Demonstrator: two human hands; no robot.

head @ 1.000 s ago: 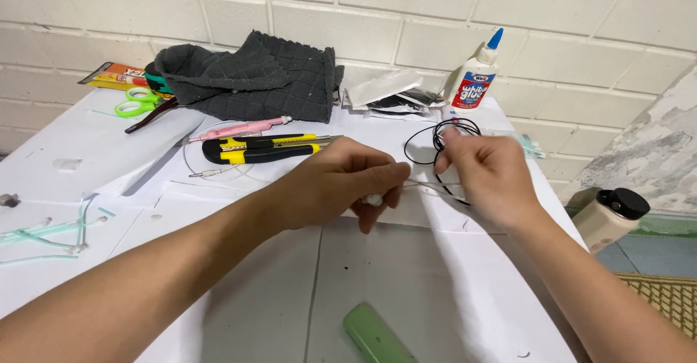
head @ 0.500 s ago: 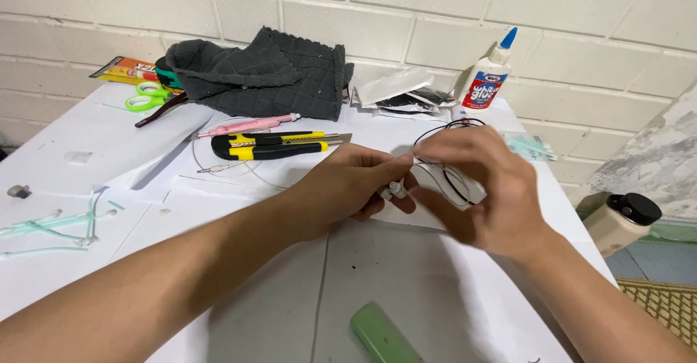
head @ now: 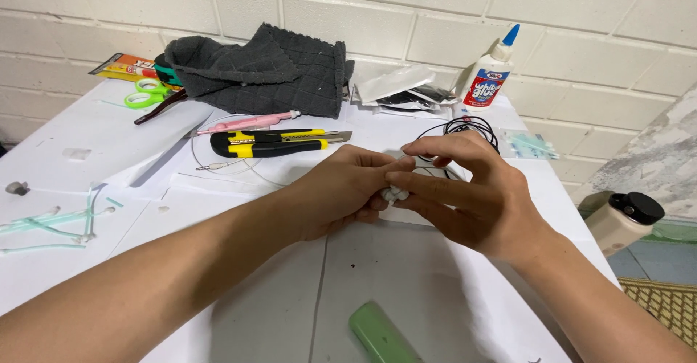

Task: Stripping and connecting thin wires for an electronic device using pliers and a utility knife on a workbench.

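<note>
Small white piece (head: 396, 194) sat pinched between fingertips of both my hands, above middle of white surface (head: 87, 134). My left hand (head: 347, 192) closed on it from left; my right hand (head: 468, 192) closed on it from right, fingers curled over. Black cord coil (head: 472, 125) lay just behind right hand. Yellow-black utility knife (head: 272, 142) near, farther left. Glue bottle (head: 490, 72) by wall. Green bar (head: 381, 334) at near edge.

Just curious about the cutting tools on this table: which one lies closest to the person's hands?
The yellow-and-black utility knife, just beyond the left hand. The green-handled scissors lie farther off, by the dark grey cloth.
</note>
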